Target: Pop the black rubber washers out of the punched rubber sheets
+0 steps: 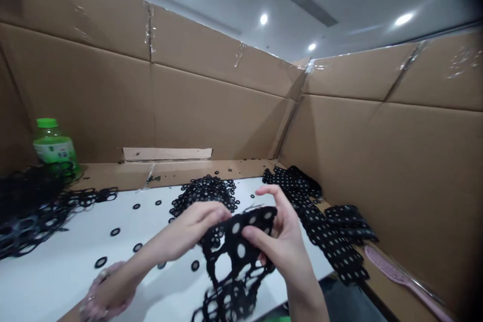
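Observation:
A black sheet [243, 251] with pale oval spots hangs between my hands over the white board [151, 276]. Its lower part is a ragged web of open holes. My right hand [285, 234] grips the sheet's right side, thumb on the front and index finger raised off it. At the upper left edge, my left hand [196, 229] has its fingers bent against the sheet; their tips are partly hidden. Just behind them lies a heap of small black rings [207, 191]. Loose rings, such as one black ring [115, 232], are scattered on the board to the left.
A tangle of black holed scraps [33, 211] lies at left, before a green-capped bottle [55, 146]. Spotted black strips [320, 226] are spread along the right edge, near a pink hairbrush [396, 274]. Cardboard walls [211, 110] stand behind and to the right.

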Demonstrator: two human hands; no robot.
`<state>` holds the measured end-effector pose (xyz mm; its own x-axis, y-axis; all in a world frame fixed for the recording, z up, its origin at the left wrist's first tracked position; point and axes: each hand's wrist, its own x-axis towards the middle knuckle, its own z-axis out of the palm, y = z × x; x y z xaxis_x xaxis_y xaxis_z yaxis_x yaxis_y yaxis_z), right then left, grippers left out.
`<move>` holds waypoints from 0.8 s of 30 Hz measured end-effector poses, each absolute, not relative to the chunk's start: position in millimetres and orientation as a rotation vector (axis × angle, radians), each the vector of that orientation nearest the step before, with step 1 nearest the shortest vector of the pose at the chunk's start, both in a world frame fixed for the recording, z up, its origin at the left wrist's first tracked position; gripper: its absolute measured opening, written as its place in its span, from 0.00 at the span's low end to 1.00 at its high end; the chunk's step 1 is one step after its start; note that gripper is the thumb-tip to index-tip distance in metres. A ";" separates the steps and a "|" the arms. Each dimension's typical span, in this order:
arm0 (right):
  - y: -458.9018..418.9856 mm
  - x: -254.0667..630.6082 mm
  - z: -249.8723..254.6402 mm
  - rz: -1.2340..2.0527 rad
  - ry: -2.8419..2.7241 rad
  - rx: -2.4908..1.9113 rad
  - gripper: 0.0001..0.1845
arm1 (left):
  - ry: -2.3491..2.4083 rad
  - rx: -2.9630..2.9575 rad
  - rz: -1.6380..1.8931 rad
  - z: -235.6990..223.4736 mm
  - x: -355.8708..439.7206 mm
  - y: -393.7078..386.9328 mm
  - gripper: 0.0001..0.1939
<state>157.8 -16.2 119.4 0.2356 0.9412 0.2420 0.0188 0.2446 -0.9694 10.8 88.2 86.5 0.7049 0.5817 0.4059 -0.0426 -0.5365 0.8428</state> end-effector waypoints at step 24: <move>10.5 149.3 53.7 0.876 -0.920 -1.058 0.10 | 0.436 2.216 1.193 90.1 11.1 80.0 0.03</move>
<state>149.3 10.5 53.7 0.3611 0.9134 0.1879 -0.1424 0.2531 -0.9569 11.1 80.0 90.1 0.5466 0.5302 0.6481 0.0129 -0.7792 0.6266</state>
